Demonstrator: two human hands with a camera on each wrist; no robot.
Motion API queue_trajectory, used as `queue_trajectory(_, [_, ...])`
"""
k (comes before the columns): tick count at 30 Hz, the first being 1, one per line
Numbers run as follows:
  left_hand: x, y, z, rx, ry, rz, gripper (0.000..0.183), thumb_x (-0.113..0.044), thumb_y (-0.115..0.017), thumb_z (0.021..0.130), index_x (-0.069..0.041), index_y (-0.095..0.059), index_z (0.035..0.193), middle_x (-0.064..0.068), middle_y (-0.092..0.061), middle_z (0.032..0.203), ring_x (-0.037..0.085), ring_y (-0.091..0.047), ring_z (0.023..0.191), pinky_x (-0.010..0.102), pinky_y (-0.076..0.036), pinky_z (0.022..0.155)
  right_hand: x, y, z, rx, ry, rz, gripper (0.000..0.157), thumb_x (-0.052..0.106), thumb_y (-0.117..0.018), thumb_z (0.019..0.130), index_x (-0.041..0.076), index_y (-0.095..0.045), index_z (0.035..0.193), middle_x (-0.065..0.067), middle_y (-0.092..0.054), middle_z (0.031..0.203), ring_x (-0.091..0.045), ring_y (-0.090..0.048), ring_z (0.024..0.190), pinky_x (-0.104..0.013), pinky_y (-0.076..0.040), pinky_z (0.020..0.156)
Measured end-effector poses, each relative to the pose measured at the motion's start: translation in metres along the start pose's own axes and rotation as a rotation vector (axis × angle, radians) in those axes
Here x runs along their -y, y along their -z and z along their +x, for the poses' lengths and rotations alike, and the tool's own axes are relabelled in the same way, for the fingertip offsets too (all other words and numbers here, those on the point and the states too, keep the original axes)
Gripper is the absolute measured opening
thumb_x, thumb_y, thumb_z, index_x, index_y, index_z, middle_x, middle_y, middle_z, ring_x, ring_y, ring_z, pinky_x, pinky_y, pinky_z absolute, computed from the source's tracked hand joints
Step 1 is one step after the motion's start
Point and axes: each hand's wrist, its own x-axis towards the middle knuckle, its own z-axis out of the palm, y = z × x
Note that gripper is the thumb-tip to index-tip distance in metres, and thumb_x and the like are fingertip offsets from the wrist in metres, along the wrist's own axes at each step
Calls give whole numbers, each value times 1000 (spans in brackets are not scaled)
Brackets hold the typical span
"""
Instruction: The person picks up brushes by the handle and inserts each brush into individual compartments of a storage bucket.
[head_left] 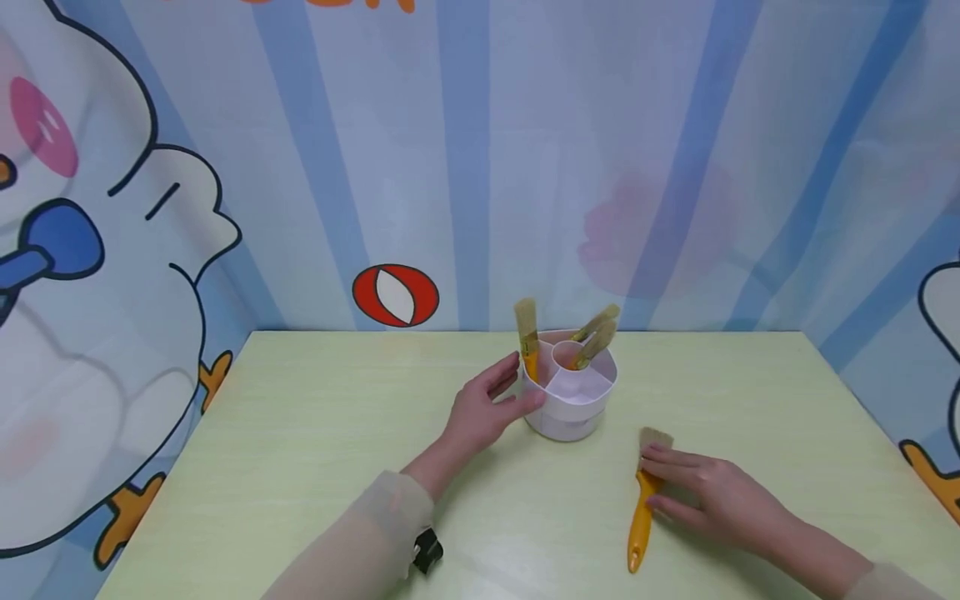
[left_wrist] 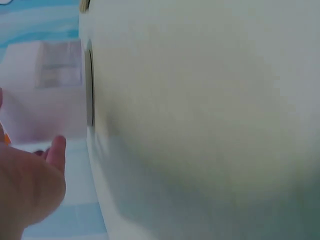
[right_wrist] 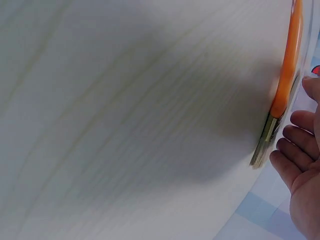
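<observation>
A lilac-white divided holder (head_left: pixel 573 408) stands at the table's middle, with several paintbrushes in it; one bristle head (head_left: pixel 527 317) rises at its left and a pair leans right. My left hand (head_left: pixel 483 408) rests against the holder's left side, thumb toward the front and fingers loosely bent. In the left wrist view the holder (left_wrist: pixel 45 90) appears sideways beyond that hand (left_wrist: pixel 32 185). A paintbrush with an orange handle (head_left: pixel 640 525) lies right of the holder, bristles pointing away. My right hand (head_left: pixel 716 496) hovers at its ferrule; the right wrist view shows loosely extended fingers (right_wrist: pixel 300 145) beside the brush (right_wrist: pixel 286 70).
The pale yellow table (head_left: pixel 337 400) ends at a blue striped backdrop (head_left: pixel 465 167) with cartoon figures. A small black object (head_left: pixel 427 552) sits at the left sleeve's cuff.
</observation>
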Motion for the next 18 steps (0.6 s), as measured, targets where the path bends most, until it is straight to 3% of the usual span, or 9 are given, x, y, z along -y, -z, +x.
queue_trajectory(8, [-8,-19,-19,-89,-17,-68,80,-35,-85,94,-19,-47,163,-2,-49,165,25,-50,150,47,-50,114,11,-2,-2,0,-69,-24,51,42,-86,91,11,-78,131,-7,-73,138,-30,-73,121,-46,-64,92])
queue_trajectory(14, [-8,-25,-20,-114,-8,-68,81,-34,-85,94,-23,-46,164,-5,-48,165,24,-48,151,46,-51,114,14,-3,-1,72,-128,-18,59,54,-78,95,10,-76,134,-8,-70,141,-32,-71,125,-47,-63,95])
queue_trajectory(18, [-7,-25,-17,-112,-9,-69,82,-34,-86,93,-25,-46,164,-5,-48,165,23,-48,152,45,-51,114,12,-4,-1,68,-115,-21,59,55,-77,95,10,-76,134,-9,-70,142,-32,-70,126,-48,-62,95])
